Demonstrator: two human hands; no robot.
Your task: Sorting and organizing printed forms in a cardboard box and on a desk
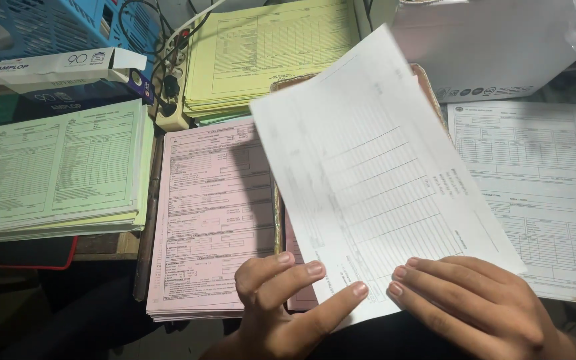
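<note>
Both my hands hold a white printed form sheet (375, 173) lifted and tilted above the desk, its print showing faintly through from the back. My left hand (288, 300) pinches its lower edge, thumb under and fingers on top. My right hand (468, 300) lies with its fingers on the sheet's lower right part. Under and left of the sheet lies a stack of pink forms (211, 220). A brown board edge (428, 80) shows behind the sheet.
A stack of green forms (61, 170) lies at the left, a yellow stack (268, 53) at the back, a white stack (535, 193) at the right. A power strip (171, 87), a blue basket (55, 27), a long white carton (55, 67) and a white box (488, 47) stand behind.
</note>
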